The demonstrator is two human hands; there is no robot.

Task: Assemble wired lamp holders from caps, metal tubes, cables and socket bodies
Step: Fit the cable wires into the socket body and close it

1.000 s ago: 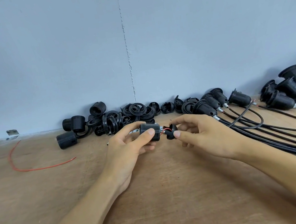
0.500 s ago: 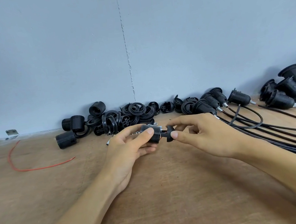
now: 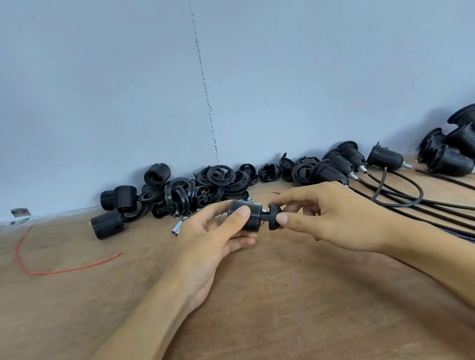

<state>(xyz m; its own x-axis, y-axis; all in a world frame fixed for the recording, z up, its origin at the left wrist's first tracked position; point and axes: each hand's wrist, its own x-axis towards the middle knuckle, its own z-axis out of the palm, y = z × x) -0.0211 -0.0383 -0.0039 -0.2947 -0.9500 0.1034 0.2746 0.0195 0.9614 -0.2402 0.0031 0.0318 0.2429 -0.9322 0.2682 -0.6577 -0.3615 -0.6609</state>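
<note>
My left hand (image 3: 211,240) grips a black ribbed socket body (image 3: 250,216) above the middle of the wooden table, thumb on top. My right hand (image 3: 332,218) pinches a black dome cap (image 3: 274,215) between thumb and fingers, just right of the socket body and nearly touching it. A short stub joins the two parts. A black cable (image 3: 396,204) loops away from my right hand toward the right.
A pile of loose black caps, rings and socket bodies (image 3: 201,187) lies along the grey wall. Small metal tubes (image 3: 177,228) lie behind my left hand. Finished wired holders (image 3: 384,159) with black cables fan out at right. A red wire (image 3: 45,270) lies left.
The cap has closed in on the socket body; the red wires between them are no longer visible. Both hands stay in place over the table.
</note>
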